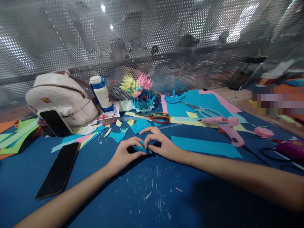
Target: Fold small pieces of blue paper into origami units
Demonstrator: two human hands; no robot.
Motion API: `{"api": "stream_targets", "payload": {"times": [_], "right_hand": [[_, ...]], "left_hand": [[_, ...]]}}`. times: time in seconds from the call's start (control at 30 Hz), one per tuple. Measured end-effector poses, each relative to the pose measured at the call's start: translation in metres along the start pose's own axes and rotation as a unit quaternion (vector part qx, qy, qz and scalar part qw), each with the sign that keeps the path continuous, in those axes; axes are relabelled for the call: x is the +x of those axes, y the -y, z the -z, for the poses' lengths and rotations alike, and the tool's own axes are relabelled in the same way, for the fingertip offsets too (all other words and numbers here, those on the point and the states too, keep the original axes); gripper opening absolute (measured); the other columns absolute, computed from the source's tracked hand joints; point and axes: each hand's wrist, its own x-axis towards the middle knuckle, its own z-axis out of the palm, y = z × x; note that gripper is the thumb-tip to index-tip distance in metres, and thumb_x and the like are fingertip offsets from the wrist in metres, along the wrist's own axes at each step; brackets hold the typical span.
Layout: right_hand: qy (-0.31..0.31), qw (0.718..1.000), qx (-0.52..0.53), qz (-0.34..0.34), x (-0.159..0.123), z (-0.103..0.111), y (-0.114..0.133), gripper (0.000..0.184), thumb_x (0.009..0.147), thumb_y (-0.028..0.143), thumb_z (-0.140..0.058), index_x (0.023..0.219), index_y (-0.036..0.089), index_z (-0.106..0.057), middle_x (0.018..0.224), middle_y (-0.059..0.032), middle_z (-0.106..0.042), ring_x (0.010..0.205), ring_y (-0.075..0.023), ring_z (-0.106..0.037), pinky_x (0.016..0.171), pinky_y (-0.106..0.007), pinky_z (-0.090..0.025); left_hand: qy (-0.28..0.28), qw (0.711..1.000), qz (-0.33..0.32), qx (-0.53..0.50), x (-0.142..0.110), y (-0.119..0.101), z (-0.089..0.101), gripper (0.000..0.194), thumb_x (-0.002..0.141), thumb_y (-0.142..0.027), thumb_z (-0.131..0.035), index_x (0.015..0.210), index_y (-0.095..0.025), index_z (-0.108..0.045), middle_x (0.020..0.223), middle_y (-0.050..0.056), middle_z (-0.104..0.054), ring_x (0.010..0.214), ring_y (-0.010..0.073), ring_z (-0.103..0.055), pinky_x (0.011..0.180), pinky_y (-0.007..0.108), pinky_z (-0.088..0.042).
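Note:
A small folded piece of blue paper [139, 148] is pinched between my two hands, just above the blue tabletop. My left hand [127, 151] grips its left side between thumb and fingers. At the right end, my right hand [161, 144] closes thumb and fingertips on the same piece, covering part of it. Beyond my fingers lie blue paper offcuts [140, 126]. Scissors with red and gold handles [160, 117] rest behind these. To the right of my right hand is a long blue paper strip [205, 146].
A pink glue gun [223, 122] with a cord lies at right, near light-blue scissors [207, 110]. Folded-paper flowers [142, 95] stand at the back beside a bottle [102, 93]. A backpack [61, 98] and phone [59, 171] are at left. Paper scraps dot the table [106, 205].

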Motion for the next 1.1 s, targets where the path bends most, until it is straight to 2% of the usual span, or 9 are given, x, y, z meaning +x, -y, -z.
{"api": "stream_targets", "payload": {"times": [0.17, 0.33, 0.43, 0.5, 0.57, 0.7, 0.8, 0.93, 1.1], "right_hand": [[-0.013, 0.998, 0.056, -0.031, 0.0011, 0.0004, 0.0007, 0.012, 0.092, 0.019, -0.051, 0.102, 0.023, -0.057, 0.111, -0.0049, -0.054, 0.107, -0.0179, -0.05, 0.086, -0.033, -0.046], [-0.009, 0.991, 0.088, -0.103, 0.0, 0.0004, 0.0008, 0.015, 0.092, 0.028, -0.052, 0.106, 0.021, -0.052, 0.104, -0.0042, -0.056, 0.09, -0.0156, -0.054, 0.075, -0.028, -0.046], [0.023, 0.989, 0.08, -0.12, -0.0003, -0.0002, -0.0006, 0.02, 0.088, 0.033, -0.058, 0.102, 0.021, -0.051, 0.095, -0.0022, -0.058, 0.082, -0.0149, -0.054, 0.07, -0.027, -0.044], [0.033, 0.989, 0.079, -0.122, 0.0, -0.0006, -0.0012, 0.022, 0.087, 0.036, -0.06, 0.101, 0.02, -0.051, 0.091, -0.0012, -0.058, 0.08, -0.0143, -0.054, 0.069, -0.027, -0.043], [0.034, 0.988, 0.087, -0.123, 0.0006, -0.0008, -0.0012, 0.022, 0.087, 0.036, -0.059, 0.1, 0.02, -0.051, 0.09, -0.0007, -0.057, 0.077, -0.0132, -0.053, 0.067, -0.026, -0.042], [0.031, 0.986, 0.094, -0.135, 0.0022, -0.0012, -0.0006, 0.017, 0.088, 0.032, -0.058, 0.097, 0.019, -0.052, 0.087, -0.0002, -0.055, 0.072, -0.0113, -0.051, 0.064, -0.024, -0.041], [0.033, 0.986, 0.088, -0.138, 0.0028, -0.0014, -0.0002, 0.014, 0.089, 0.031, -0.056, 0.094, 0.018, -0.053, 0.083, 0.0001, -0.053, 0.07, -0.0113, -0.049, 0.064, -0.024, -0.04], [0.023, 0.986, 0.087, -0.137, 0.0026, -0.0017, -0.0005, 0.012, 0.09, 0.03, -0.053, 0.093, 0.018, -0.053, 0.084, -0.0004, -0.053, 0.07, -0.0115, -0.048, 0.063, -0.024, -0.04], [0.009, 0.986, 0.084, -0.142, 0.0028, -0.0018, -0.0021, 0.006, 0.089, 0.025, -0.052, 0.089, 0.018, -0.054, 0.083, -0.0005, -0.055, 0.071, -0.0123, -0.05, 0.065, -0.025, -0.041]], "left_hand": [[-0.013, 0.999, 0.037, -0.005, 0.0002, -0.0006, 0.0013, 0.004, 0.076, -0.021, -0.072, 0.075, -0.018, -0.072, 0.082, 0.004, -0.068, 0.08, 0.0182, -0.061, 0.078, 0.03, -0.045], [-0.053, 0.995, 0.077, 0.02, -0.0008, -0.0008, 0.0013, 0.019, 0.08, -0.03, -0.066, 0.066, -0.017, -0.066, 0.071, 0.001, -0.062, 0.066, 0.0156, -0.054, 0.063, 0.026, -0.042], [-0.113, 0.987, 0.099, 0.062, -0.0016, 0.0031, 0.0019, 0.04, 0.086, -0.039, -0.054, 0.053, -0.017, -0.052, 0.053, -0.002, -0.047, 0.052, 0.0125, -0.041, 0.051, 0.024, -0.035], [-0.14, 0.981, 0.108, 0.082, -0.0014, 0.005, 0.0023, 0.045, 0.088, -0.04, -0.049, 0.05, -0.017, -0.045, 0.048, -0.004, -0.039, 0.048, 0.0115, -0.036, 0.048, 0.024, -0.032], [-0.135, 0.982, 0.103, 0.079, -0.0007, 0.0054, 0.0024, 0.039, 0.088, -0.036, -0.05, 0.054, -0.017, -0.05, 0.053, -0.003, -0.046, 0.053, 0.0123, -0.042, 0.052, 0.024, -0.036], [-0.11, 0.988, 0.103, 0.034, 0.0003, 0.004, 0.0011, 0.014, 0.083, -0.029, -0.059, 0.082, -0.016, -0.065, 0.083, 0.003, -0.065, 0.075, 0.017, -0.058, 0.068, 0.027, -0.046], [-0.113, 0.988, 0.107, -0.002, -0.0001, 0.0046, -0.0001, 0.019, 0.078, -0.025, -0.065, 0.096, -0.017, -0.064, 0.094, 0.006, -0.068, 0.085, 0.0197, -0.062, 0.077, 0.031, -0.05], [-0.089, 0.992, 0.079, -0.048, -0.0006, 0.0064, -0.0013, 0.033, 0.076, -0.021, -0.068, 0.107, -0.019, -0.059, 0.11, 0.009, -0.065, 0.105, 0.0223, -0.059, 0.09, 0.036, -0.048], [-0.069, 0.992, 0.088, -0.049, 0.0001, 0.0058, -0.0014, 0.036, 0.076, -0.022, -0.069, 0.11, -0.02, -0.057, 0.107, 0.008, -0.064, 0.099, 0.0208, -0.06, 0.085, 0.034, -0.049]]}}
